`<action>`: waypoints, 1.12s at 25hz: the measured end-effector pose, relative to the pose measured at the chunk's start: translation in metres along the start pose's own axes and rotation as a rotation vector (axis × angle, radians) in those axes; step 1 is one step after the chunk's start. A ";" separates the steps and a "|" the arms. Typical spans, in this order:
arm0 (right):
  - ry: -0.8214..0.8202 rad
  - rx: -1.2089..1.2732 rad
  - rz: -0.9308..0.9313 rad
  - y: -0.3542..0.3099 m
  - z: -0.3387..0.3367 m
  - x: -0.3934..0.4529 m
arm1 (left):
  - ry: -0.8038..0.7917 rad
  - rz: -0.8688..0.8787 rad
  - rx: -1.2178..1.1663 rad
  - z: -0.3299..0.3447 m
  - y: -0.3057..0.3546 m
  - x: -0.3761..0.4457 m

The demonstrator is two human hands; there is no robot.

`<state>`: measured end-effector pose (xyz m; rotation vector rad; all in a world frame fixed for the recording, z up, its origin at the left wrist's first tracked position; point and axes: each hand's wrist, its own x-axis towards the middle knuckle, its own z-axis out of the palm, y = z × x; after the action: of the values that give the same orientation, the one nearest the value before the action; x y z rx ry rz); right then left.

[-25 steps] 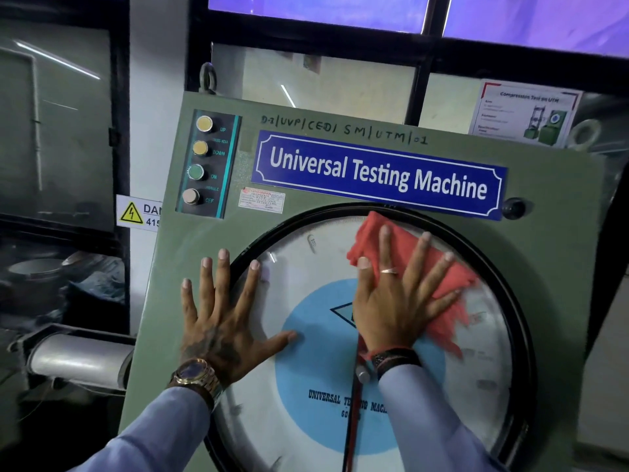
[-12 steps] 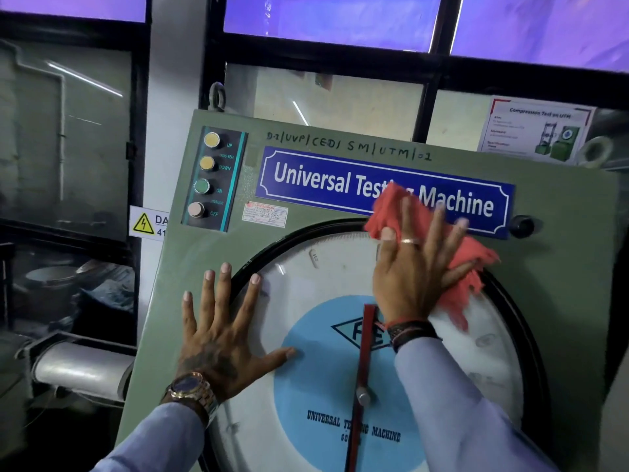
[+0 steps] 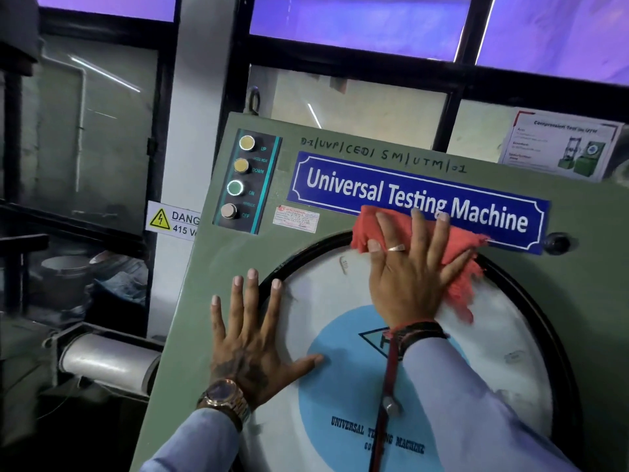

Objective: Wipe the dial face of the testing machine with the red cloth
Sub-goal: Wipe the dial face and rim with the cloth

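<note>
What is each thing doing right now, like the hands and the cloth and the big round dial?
Right hand: fingers spread, pressing the cloth flat.
Left hand: open, flat across the dial's left rim.
Red cloth: crumpled, at the dial's top edge, overlapping the blue sign.
Dial face: partly covered by hands.
Red pointer: pointing roughly upward.
Blue sign: bottom edge partly covered.
</note>
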<state>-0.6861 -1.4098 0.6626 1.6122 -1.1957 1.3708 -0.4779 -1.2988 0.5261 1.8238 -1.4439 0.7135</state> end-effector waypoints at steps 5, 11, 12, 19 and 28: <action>-0.168 0.105 -0.479 -0.075 0.009 -0.018 | -0.021 -0.062 -0.013 0.002 0.004 -0.012; -0.040 0.054 -0.189 -0.022 0.002 0.001 | -0.040 -0.167 -0.075 -0.002 0.004 -0.007; -0.053 0.063 -0.192 -0.032 0.001 -0.002 | -0.048 -0.168 -0.073 0.000 0.005 -0.010; -0.113 0.121 -0.526 -0.065 0.009 -0.019 | -0.043 -0.186 -0.021 0.016 0.001 -0.033; -0.130 0.177 -0.462 -0.092 0.012 -0.035 | -0.085 -0.199 -0.005 0.010 -0.001 -0.034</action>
<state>-0.5962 -1.3835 0.6309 1.9760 -0.7179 1.1070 -0.4849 -1.2870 0.4936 1.9814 -1.2923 0.5378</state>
